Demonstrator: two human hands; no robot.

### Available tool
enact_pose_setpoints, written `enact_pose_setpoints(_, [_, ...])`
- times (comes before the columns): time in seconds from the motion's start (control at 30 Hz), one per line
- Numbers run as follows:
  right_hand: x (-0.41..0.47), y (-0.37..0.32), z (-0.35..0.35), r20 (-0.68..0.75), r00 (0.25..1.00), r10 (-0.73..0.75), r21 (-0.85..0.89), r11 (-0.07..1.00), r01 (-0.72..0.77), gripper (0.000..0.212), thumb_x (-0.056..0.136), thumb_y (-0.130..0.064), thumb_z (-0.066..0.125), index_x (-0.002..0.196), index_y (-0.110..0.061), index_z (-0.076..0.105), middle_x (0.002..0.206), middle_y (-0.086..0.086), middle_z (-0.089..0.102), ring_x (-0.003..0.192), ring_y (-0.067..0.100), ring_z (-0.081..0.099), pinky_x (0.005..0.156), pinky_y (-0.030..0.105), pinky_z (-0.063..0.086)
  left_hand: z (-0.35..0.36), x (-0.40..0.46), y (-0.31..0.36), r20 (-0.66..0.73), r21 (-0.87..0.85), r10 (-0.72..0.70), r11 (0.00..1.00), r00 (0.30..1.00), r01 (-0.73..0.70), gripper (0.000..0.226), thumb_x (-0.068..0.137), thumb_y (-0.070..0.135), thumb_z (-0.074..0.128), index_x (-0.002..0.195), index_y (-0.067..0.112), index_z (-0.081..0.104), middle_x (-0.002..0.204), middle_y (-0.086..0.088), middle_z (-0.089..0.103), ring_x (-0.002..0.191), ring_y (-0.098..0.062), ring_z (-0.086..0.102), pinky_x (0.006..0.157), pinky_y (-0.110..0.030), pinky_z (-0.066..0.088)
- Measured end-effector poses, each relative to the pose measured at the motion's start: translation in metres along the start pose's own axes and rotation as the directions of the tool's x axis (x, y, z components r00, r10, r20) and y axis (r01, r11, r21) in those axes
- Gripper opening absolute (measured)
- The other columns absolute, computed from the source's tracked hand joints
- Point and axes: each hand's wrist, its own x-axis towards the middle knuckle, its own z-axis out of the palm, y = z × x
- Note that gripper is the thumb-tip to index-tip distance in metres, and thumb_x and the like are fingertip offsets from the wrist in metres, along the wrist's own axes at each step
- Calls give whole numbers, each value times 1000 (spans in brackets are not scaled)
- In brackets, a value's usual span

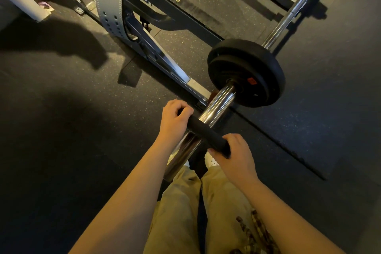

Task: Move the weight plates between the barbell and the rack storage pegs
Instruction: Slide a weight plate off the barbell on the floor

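Observation:
A chrome barbell runs from my legs up to the top right. Two black weight plates sit on its sleeve, pushed up against the collar. Nearer to me, a small black weight plate seen edge-on sits across the sleeve. My left hand grips its left rim and my right hand grips its right rim. The sleeve's end lies just above my knees.
The steel rack frame stands to the left of the barbell, its base rail reaching the sleeve. A grey lifting belt hangs on the rack. Black rubber flooring surrounds everything. My beige trousers fill the bottom.

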Motion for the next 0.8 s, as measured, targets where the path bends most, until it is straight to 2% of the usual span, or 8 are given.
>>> enact_pose_setpoints(0.13, [9, -33, 3, -69, 997, 36, 76, 997, -31, 32, 79, -40, 74, 88, -28, 45, 91, -13, 42, 80, 7, 49, 70, 21, 43, 7, -6, 5, -28, -70, -83, 994, 996, 81, 17, 94, 18, 53, 100, 33, 58, 126, 3, 36, 119, -20, 43, 94, -31, 42])
enact_pose_setpoints(0.23, [12, -37, 1, -41, 997, 65, 44, 997, -63, 36, 79, -44, 73, 89, -25, 44, 90, -10, 42, 80, 8, 48, 67, 20, 42, 6, -6, 8, 5, 114, -56, 992, 998, 55, 16, 95, 22, 49, 97, 26, 64, 122, 6, 38, 122, -19, 40, 107, -42, 36])
enact_pose_setpoints(0.37, [0, -29, -1, 20, 1000, -21, -71, 997, 22, 27, 86, -46, 63, 94, -28, 44, 92, -10, 48, 83, 5, 51, 71, 19, 45, 7, -8, 18, 41, 366, 41, 929, 998, -53, 22, 96, 17, 47, 99, 8, 66, 112, 3, 53, 123, -24, 41, 109, -40, 30])
enact_pose_setpoints(0.47, [-5, -25, -3, 14, 999, -46, -156, 987, 48, 24, 90, -45, 59, 95, -30, 42, 94, -9, 52, 81, 6, 55, 73, 23, 50, 12, -18, 17, 183, 740, 223, 610, 957, -284, 24, 95, 15, 49, 113, 6, 62, 129, -10, 54, 132, -27, 34, 116, -43, 16])
enact_pose_setpoints(0.5, [-5, -24, -5, 30, 999, -41, -165, 985, 46, 23, 90, -44, 59, 95, -30, 42, 94, -8, 53, 80, 6, 55, 74, 24, 51, 12, -20, 14, 270, 807, 259, 465, 927, -364, 26, 95, 15, 49, 117, 7, 60, 132, -8, 52, 134, -27, 31, 118, -45, 12])
enact_pose_setpoints(0.57, [-3, -25, -10, 75, 997, -31, -161, 986, 43, 22, 90, -41, 61, 95, -29, 44, 95, -8, 55, 81, 6, 57, 75, 24, 52, 10, -22, 15, 334, 847, 247, 345, 910, -404, 30, 96, 18, 49, 124, 9, 57, 136, -6, 50, 137, -27, 28, 118, -47, 11])
enact_pose_setpoints(0.7, [-1, -25, -15, 108, 994, -24, -169, 985, 43, 21, 90, -38, 62, 99, -28, 47, 100, -9, 56, 86, 5, 57, 76, 22, 49, 6, -25, 22, 362, 837, 227, 347, 904, -423, 32, 99, 21, 44, 129, 13, 53, 137, -3, 48, 138, -25, 27, 120, -47, 7])
enact_pose_setpoints(0.8, [0, -14, -18, 153, 988, -15, -224, 973, 50, 25, 90, -41, 61, 106, -29, 46, 106, -9, 56, 89, 5, 56, 75, 21, 47, 3, -24, 26, 265, 722, 146, 625, 953, -297, 33, 101, 30, 38, 126, 20, 56, 136, 0, 48, 137, -21, 31, 118, -38, 13])
